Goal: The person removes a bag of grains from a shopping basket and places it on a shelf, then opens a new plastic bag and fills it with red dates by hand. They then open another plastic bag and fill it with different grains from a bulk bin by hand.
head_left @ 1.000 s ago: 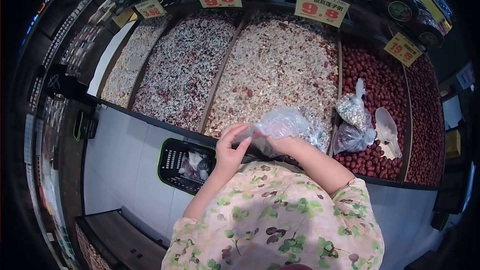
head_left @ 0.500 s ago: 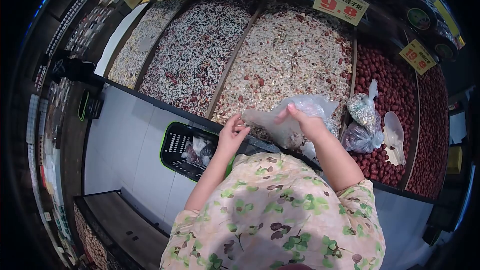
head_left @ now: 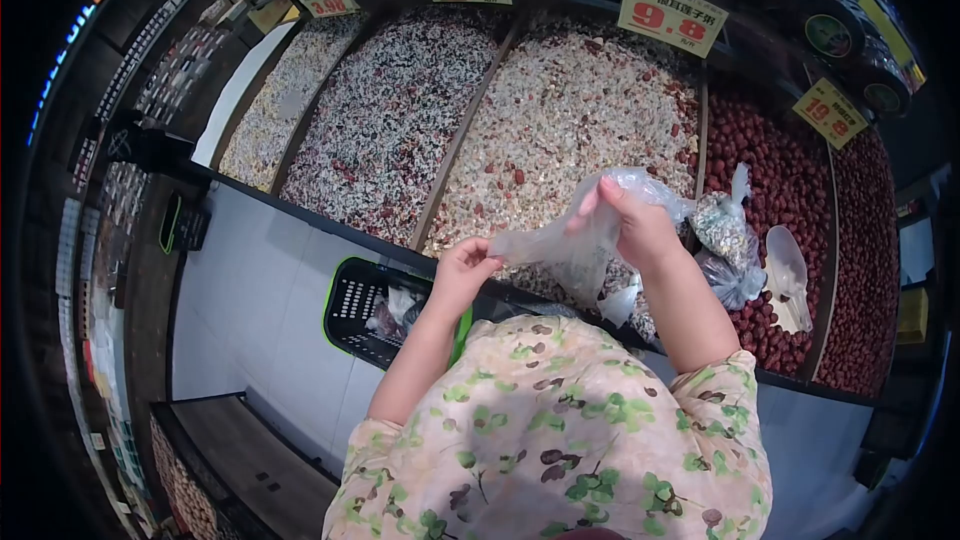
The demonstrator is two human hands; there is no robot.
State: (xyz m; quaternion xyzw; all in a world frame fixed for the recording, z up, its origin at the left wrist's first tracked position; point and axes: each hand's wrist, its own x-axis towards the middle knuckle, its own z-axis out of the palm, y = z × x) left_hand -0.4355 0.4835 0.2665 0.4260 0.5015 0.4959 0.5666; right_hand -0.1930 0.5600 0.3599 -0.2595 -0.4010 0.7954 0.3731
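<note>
A clear plastic bag (head_left: 585,245) stretches between my two hands over the front of the mixed-grain bin (head_left: 570,110). My left hand (head_left: 466,265) pinches one edge of the bag, with thumb and fingers together. On the other side, my right hand (head_left: 632,220) grips the bag, its thumb pointing up and part of the fingers hidden by the film. Beneath my right forearm, a small white knotted bag end (head_left: 622,302) shows. Right of that forearm, a tied bag of grain (head_left: 727,223) rests against another filled bag (head_left: 733,278) on the red dates (head_left: 765,175).
A clear scoop (head_left: 788,275) lies on the dates. Below the bin edge, a black basket with green rim (head_left: 345,310) holds several bags. A dark grain bin (head_left: 390,110) stands left. Price signs (head_left: 672,16) line the back. A low wooden stand (head_left: 250,450) is at lower left.
My right hand has risen slightly, pulling the bag upward and tighter. My left hand has shifted slightly down and now pinches the bag's edge. The view has shifted slightly.
</note>
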